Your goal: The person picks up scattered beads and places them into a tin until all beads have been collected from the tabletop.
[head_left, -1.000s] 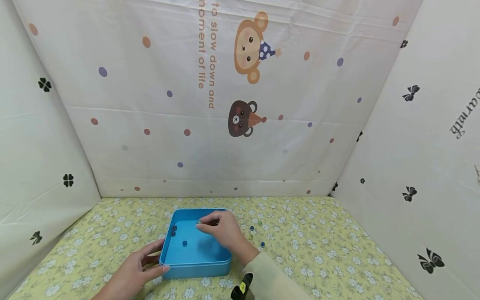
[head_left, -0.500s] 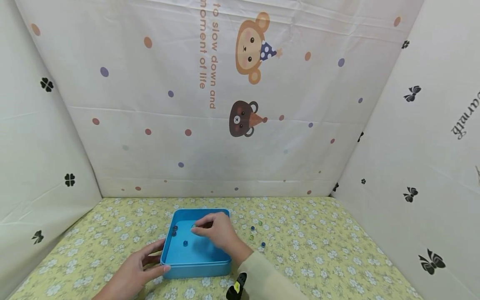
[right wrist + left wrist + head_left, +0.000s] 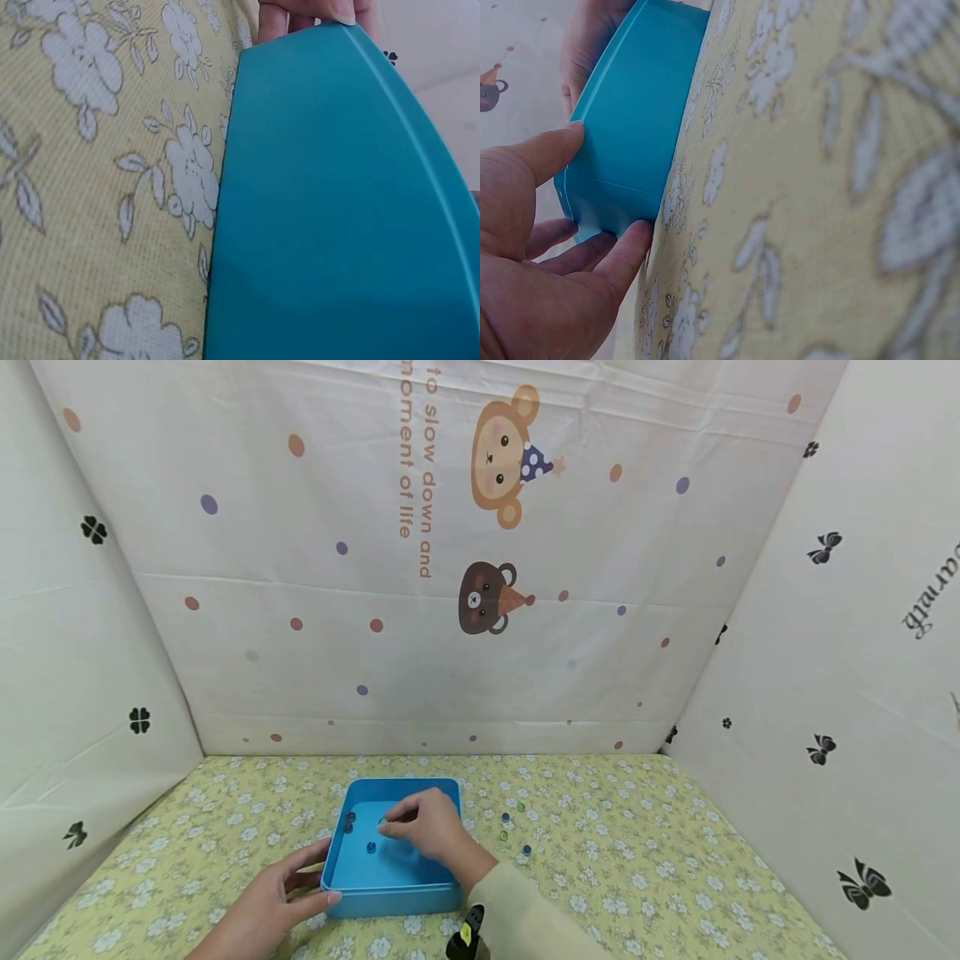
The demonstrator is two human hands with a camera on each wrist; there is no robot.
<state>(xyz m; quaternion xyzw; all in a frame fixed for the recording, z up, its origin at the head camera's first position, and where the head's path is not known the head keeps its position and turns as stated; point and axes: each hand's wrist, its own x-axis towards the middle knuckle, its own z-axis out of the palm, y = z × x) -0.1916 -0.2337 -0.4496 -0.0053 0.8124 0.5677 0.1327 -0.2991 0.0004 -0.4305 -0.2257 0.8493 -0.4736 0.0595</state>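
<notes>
A square blue box [image 3: 393,901], open at the top, stands on the cloth. My left hand [image 3: 262,897] grips its near left corner, thumb on the rim and fingers against the side, as the left wrist view also shows. My right hand [image 3: 435,828] is over the inside of the box, thumb and forefinger pinching a small pale, bead-like piece [image 3: 381,822], mostly hidden by the fingertips. Inside lie a small blue piece [image 3: 371,847] near the middle and two dark brownish pieces [image 3: 348,828] by the left wall. The right wrist view shows mainly the box's outer wall [image 3: 322,195].
Right of the box, several small pieces lie on the yellow floral cloth [image 3: 630,843], among them a green one [image 3: 503,836] and a dark blue one [image 3: 527,850]. White printed sheets [image 3: 420,685] enclose the back and both sides.
My right hand has moved a little left and nearer to me inside the box, still pinching the small piece. The left hand keeps its grip on the box.
</notes>
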